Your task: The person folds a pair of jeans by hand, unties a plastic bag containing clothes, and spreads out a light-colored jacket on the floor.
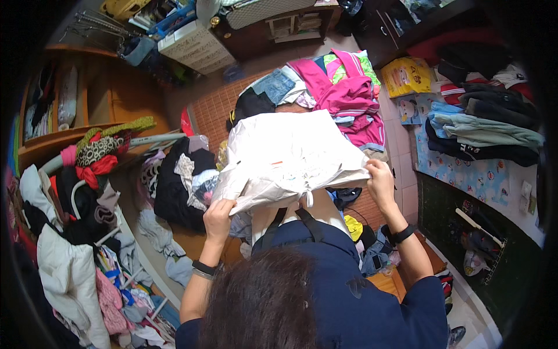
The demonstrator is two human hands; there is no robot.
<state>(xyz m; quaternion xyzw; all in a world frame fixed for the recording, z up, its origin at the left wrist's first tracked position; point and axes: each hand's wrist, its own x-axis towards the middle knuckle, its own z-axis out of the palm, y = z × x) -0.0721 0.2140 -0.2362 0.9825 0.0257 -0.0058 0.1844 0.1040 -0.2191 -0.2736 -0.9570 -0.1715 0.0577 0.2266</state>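
Note:
A white garment (285,148) is stretched out in front of me, with a small tie dangling from its near edge. I cannot make out what kind of garment it is. My left hand (218,221) is closed on its near left corner. Its near right corner is pinched in my right hand (380,181). The cloth hangs between both hands and hides part of the mat beneath. Just beyond it lie a magenta tracksuit top (346,96) with pale stripes and some folded blue denim (275,86).
A brown woven mat (209,104) lies under the clothes. On the left, heaped clothes (70,279) crowd a rack beside an open wooden cabinet (110,104). At right, dark and grey clothes (494,125) are stacked on a patterned sheet, near a yellow bag (405,77).

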